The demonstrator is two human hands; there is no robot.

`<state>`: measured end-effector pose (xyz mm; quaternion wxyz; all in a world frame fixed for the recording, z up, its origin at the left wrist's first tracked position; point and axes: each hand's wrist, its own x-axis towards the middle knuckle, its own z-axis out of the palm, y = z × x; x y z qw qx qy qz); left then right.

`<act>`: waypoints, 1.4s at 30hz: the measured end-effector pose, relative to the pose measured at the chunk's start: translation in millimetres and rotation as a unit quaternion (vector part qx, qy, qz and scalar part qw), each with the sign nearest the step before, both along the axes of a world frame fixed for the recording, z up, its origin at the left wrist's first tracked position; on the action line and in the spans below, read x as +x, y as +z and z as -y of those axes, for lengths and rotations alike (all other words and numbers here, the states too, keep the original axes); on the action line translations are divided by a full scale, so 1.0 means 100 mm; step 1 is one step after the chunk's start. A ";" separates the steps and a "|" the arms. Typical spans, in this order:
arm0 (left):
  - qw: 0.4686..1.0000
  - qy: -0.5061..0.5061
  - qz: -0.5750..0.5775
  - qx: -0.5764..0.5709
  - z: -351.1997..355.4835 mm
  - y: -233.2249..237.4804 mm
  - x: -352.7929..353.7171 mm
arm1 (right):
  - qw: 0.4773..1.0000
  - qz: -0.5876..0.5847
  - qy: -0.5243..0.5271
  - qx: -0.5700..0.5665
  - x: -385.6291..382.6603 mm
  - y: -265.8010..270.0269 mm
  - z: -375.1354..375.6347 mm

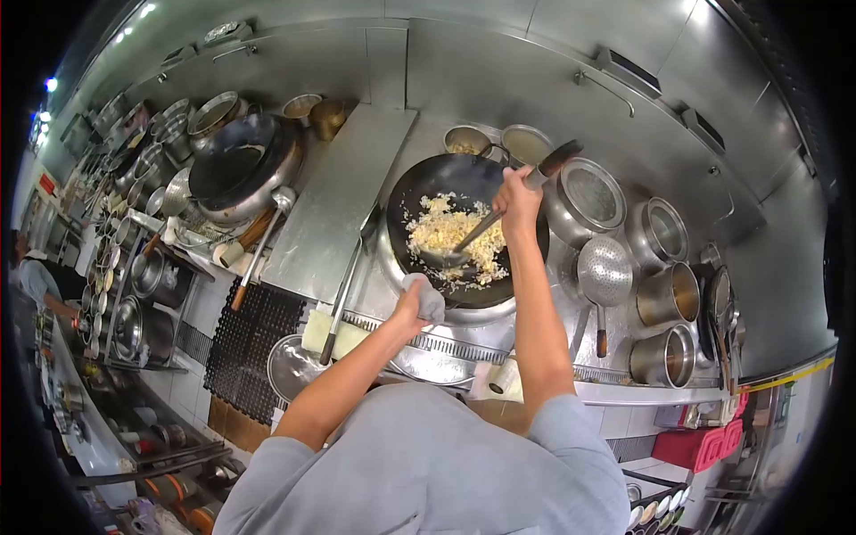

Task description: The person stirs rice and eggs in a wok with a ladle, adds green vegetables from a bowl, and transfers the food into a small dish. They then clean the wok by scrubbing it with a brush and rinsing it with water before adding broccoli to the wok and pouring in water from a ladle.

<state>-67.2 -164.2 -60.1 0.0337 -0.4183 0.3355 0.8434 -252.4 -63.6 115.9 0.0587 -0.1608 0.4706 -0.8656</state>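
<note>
My right hand is wrapped round the handle of a ladle, whose dark grip end sticks up past my fist. The ladle's bowl rests among yellow and white fried rice in a black wok. At the wok's near left rim, my left hand is closed on a folded grey cloth. The part of the wok under the cloth is hidden. Left of the wok lies a long-handled utensil, reaching down to the counter edge.
A perforated skimmer lies right of the wok, near metal pots and lidded pans. Two bowls stand behind it. Another wok sits on the left, beyond a steel counter panel. A person is at far left.
</note>
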 end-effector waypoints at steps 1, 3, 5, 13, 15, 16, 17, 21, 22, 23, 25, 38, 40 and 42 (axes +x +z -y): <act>1.000 -0.001 -0.006 -0.004 -0.01 -0.03 -0.06 | 1.000 0.006 -0.022 -0.021 -0.06 0.04 0.03; 0.999 0.008 -0.035 -0.030 -0.05 -0.18 -0.13 | 0.999 -0.027 -0.020 -0.036 -0.12 0.05 0.03; 0.998 0.003 -0.053 -0.032 0.01 -0.19 -0.12 | 0.999 0.001 -0.001 -0.034 -0.19 -0.10 0.18; 0.999 -0.013 -0.023 0.022 -0.07 -0.19 0.15 | 0.997 -0.060 -0.012 0.039 -0.45 -0.03 0.40; 0.999 -0.013 -0.027 0.030 -0.04 -0.18 0.11 | 0.994 -0.087 -0.013 0.062 -0.52 0.12 0.47; 0.998 -0.015 -0.036 0.042 -0.06 -0.19 0.14 | 0.994 -0.090 -0.012 0.063 -0.52 0.12 0.45; 0.997 -0.014 -0.050 0.052 -0.04 -0.19 0.11 | 0.992 -0.111 -0.040 0.045 -0.52 0.11 0.44; 0.997 -0.018 -0.043 0.058 -0.05 -0.37 0.10 | 0.986 -0.129 -0.046 0.096 -0.64 -0.11 0.57; 0.997 -0.018 -0.049 0.054 -0.03 -0.29 0.05 | 0.986 -0.111 -0.063 0.107 -0.61 0.00 0.55; 0.997 -0.011 -0.048 0.054 -0.10 -0.24 0.08 | 0.986 -0.112 -0.059 0.110 -0.58 -0.04 0.50; 0.996 0.012 -0.077 0.045 -0.13 -0.20 0.03 | 0.979 -0.158 -0.104 0.080 -0.58 -0.10 0.45; 0.997 -0.027 -0.075 -0.009 -0.01 -0.33 0.00 | 0.944 -0.194 -0.235 0.128 -0.30 -0.28 -0.46; 0.993 -0.076 -0.041 0.080 0.07 -0.29 0.03 | 0.983 -0.123 -0.109 0.082 -0.34 -0.33 -0.46; 0.992 -0.067 -0.079 0.079 0.07 -0.34 -0.07 | 0.984 -0.120 -0.130 0.004 -0.18 -0.28 -0.53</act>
